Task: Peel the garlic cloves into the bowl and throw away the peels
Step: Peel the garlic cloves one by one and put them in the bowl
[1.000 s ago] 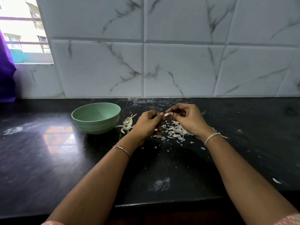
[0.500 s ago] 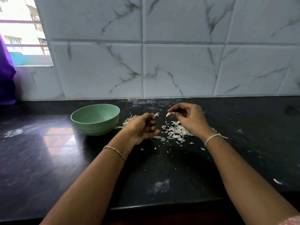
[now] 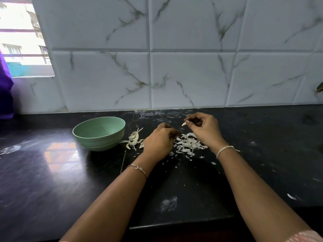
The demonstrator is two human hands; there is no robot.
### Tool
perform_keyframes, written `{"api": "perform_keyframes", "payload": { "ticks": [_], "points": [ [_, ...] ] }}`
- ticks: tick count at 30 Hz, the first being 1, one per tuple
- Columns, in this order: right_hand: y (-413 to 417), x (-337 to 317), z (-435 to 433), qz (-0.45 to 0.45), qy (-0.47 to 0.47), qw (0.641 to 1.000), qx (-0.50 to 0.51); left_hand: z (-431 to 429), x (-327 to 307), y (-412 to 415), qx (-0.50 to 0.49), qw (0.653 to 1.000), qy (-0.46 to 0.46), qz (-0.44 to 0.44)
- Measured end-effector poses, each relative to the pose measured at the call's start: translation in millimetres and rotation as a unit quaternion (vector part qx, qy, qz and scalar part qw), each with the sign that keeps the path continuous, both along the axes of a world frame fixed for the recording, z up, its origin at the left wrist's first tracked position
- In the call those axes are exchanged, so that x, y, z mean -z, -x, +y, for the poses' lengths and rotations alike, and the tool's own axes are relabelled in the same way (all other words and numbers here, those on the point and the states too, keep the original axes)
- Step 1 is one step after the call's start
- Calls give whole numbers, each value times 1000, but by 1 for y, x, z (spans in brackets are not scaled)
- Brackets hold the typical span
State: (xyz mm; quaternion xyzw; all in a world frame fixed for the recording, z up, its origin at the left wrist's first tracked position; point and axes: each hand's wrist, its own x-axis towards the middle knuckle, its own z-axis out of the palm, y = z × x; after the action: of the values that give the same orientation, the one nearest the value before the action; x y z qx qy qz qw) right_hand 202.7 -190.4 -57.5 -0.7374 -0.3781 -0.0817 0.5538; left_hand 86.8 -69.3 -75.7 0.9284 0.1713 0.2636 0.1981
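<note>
Peeling step: right hand (image 3: 204, 130) pinches a garlic clove (image 3: 183, 124); left hand (image 3: 157, 142) curls above the peels (image 3: 189, 145), contents indiscernible. Next, probably: drop clove into bowl (image 3: 101, 142).

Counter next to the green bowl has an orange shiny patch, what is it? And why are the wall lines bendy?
In the head view, the patch on the counter is glare: the polished black stone mirrors light from the window, itself washed out white. In the same view, the lines between the wall tiles bow because the lens is wide-angle.
</note>
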Motion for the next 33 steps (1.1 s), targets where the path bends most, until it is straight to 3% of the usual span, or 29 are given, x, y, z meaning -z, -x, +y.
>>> {"api": "perform_keyframes", "payload": {
  "ticks": [6, 12, 16, 20, 23, 26, 28, 30, 33],
  "points": [
    [-2, -1, -1, 51, -47, 998, -12, -2, 0, -2, -24, 999, 6, -37],
    [6, -2, 4, 68, -42, 995, -64, 1, -3, -4, 32, 978, 137, -152],
    [14, -2, 4, 86, -38, 988, -121, 7, -9, 1, 12, 972, 152, -178],
    [15, 1, 5, 17, 33, 995, -93, 30, -27, 27, -39, 958, 175, -223],
    [19, 2, 7, -29, 78, 995, -62, 65, -42, 59, -115, 971, 109, -178],
    [24, -6, 17, -121, 147, 982, -10, 99, -52, 93, -213, 975, -1, -55],
    [28, -12, 27, -141, 189, 971, -30, 115, -57, 111, -260, 965, -32, 18],
    [34, -15, 37, -135, 239, 960, -62, 123, -60, 121, -283, 955, -64, 69],
    [43, -16, 47, -178, 305, 935, -32, 122, -64, 125, -281, 950, -101, 92]
  ]
}}
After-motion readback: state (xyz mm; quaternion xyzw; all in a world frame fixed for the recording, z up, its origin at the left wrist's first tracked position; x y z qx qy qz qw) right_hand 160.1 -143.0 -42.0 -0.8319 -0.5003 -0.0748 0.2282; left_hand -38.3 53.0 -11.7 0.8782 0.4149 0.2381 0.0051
